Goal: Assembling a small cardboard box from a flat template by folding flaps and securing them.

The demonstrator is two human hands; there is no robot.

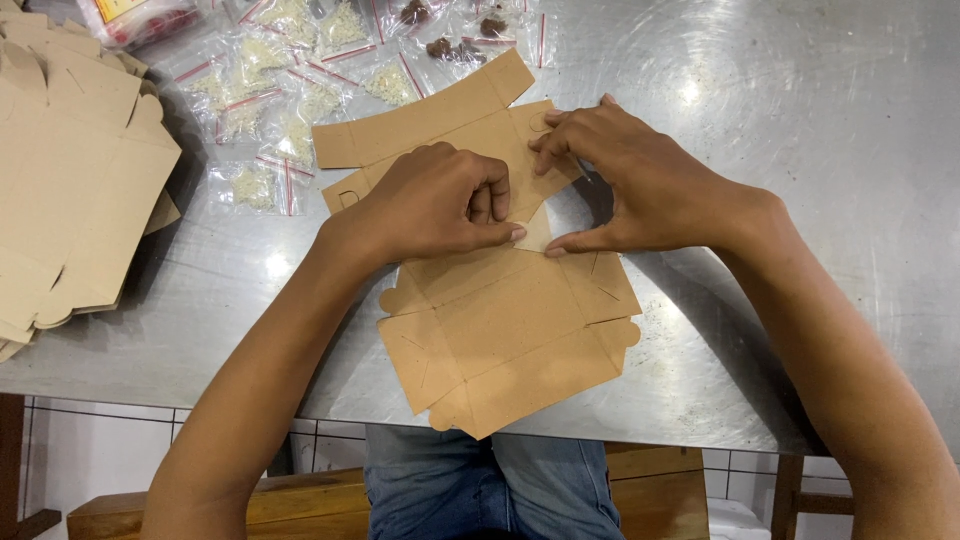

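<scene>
We have a flat, die-cut brown kraft cardboard box blank [500, 340] lying unfolded on the scratched stainless-steel table [800, 150], its near edge reaching just to the table's front lip, and both hands are working its far half. Our left hand [430, 205] is curled almost into a fist, fingers tucked under and thumb stretched along a crease, pinching a fold of the blank; our right hand [640, 185] is spread wider, fingertips pressing a tabbed flap near the far corner while the thumb pins the board beside the left thumb — the two thumbs nearly meet. The risk we see is in the fold itself: if pressure falls off the scored line, the board may crease crooked, and the small rounded tabs could tear or buckle under the fingertips. With nothing weighing the near half down, a hard push might also skid the blank toward the edge. Beyond the hands, touching the blank's far flap, lie small clear zip bags of pale crumbly filling with red seal strips [270, 90]; a sliding blank could shove them about. A stack of matching flat brown cardboard blanks [70, 180] sits well apart at the left — it seems safe from any of this.
</scene>
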